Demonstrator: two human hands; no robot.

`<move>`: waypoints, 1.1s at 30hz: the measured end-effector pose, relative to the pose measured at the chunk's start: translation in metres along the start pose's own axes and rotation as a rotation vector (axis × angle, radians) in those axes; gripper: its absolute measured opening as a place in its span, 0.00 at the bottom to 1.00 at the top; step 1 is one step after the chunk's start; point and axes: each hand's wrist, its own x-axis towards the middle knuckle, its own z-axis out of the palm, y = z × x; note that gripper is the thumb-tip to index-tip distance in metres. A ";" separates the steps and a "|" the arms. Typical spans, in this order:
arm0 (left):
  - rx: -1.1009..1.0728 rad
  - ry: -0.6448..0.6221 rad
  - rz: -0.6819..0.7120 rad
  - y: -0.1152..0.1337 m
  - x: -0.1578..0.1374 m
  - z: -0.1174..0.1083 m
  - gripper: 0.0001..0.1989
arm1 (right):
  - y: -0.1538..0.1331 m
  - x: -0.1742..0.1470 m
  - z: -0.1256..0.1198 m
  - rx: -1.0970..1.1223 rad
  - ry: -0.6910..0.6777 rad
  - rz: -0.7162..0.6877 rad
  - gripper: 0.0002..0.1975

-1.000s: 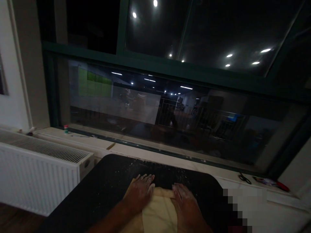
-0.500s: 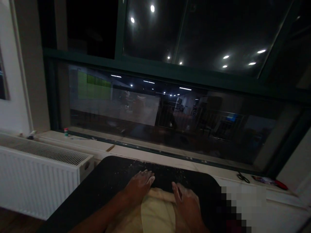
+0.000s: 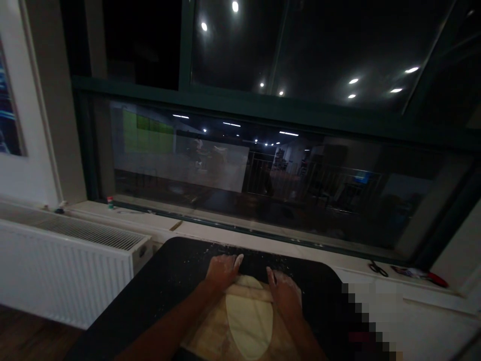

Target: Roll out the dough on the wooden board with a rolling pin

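Both hands are on a wooden rolling pin that lies across a flat oval of pale dough. At the pin's left end, my left hand is closed with its thumb pointing up and forward. My right hand closes over the other end, thumb also forward. A rounded tip of dough shows beyond the pin; most of the sheet lies on the near side. Under the dough is a wooden board, partly hidden by my forearms. White flour dusts my fingers.
The board rests on a black table speckled with flour. Behind it runs a white windowsill holding scissors, a red item and a small red-and-green container. A white radiator stands at left.
My hands and the rolling pin have moved forward, away from me, along the dough. My left fingers, stretched out before, are now curled in. More dough and board show on the near side.
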 end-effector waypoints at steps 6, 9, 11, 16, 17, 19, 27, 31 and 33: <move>0.009 0.012 -0.068 -0.002 0.009 0.009 0.20 | -0.007 0.016 0.003 -0.059 -0.091 -0.044 0.20; -0.010 0.015 -0.048 0.003 -0.003 0.014 0.17 | -0.003 -0.003 0.004 -0.079 -0.091 -0.095 0.18; -0.025 0.029 -0.051 0.006 -0.012 0.017 0.17 | 0.001 -0.018 0.004 -0.099 -0.082 -0.123 0.20; -0.057 0.062 -0.059 0.015 -0.037 0.013 0.22 | 0.011 -0.056 0.012 -0.058 0.022 -0.192 0.23; -0.060 0.066 -0.050 0.018 -0.044 0.011 0.22 | 0.014 -0.065 0.015 -0.033 0.056 -0.209 0.23; -0.066 0.090 -0.023 0.022 -0.062 0.007 0.23 | 0.021 -0.085 0.024 0.022 0.124 -0.257 0.24; -0.011 0.263 0.191 0.030 -0.135 0.014 0.29 | 0.053 -0.128 0.034 0.100 0.228 -0.433 0.25; -0.027 0.266 0.170 0.028 -0.113 0.015 0.25 | 0.046 -0.096 0.026 0.045 0.135 -0.402 0.22; -0.053 0.213 0.136 0.027 -0.086 0.009 0.23 | 0.040 -0.076 0.026 0.019 0.075 -0.410 0.20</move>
